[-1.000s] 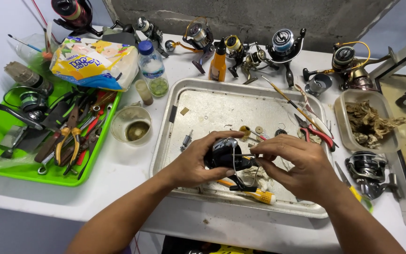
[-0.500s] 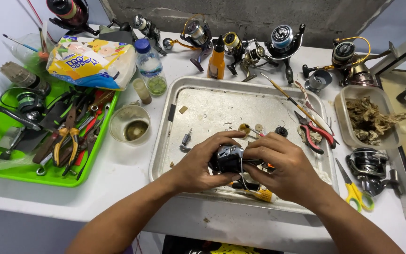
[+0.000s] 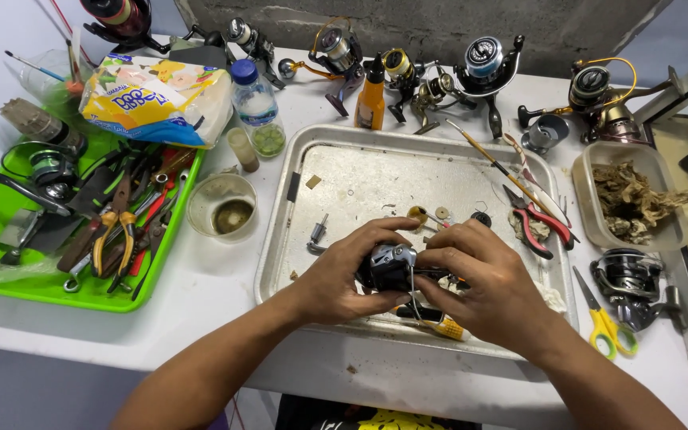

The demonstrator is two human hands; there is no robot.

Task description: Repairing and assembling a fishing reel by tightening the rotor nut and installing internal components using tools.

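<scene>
Both of my hands grip a small black and silver fishing reel (image 3: 392, 265) over the near part of a metal tray (image 3: 344, 159). My left hand (image 3: 342, 275) wraps the reel's left side, fingers curled over its top. My right hand (image 3: 479, 283) covers the right side, and a thin wire bail loops down between the hands. A yellow-handled tool (image 3: 439, 325) lies on the tray just under my right hand. Small loose parts (image 3: 439, 215) sit on the tray beyond the reel.
A green tray (image 3: 9, 279) of pliers and tools lies at left, beside a glass bowl (image 3: 223, 205). Several reels (image 3: 408, 68) line the table's far edge. Red-handled pliers (image 3: 531, 223), yellow scissors (image 3: 603, 318), another reel (image 3: 627, 279) and a plastic tub (image 3: 591, 199) are at right.
My hands have stayed together on the reel, shifting slightly as they turn it. The view has tilted a little lower over the table.
</scene>
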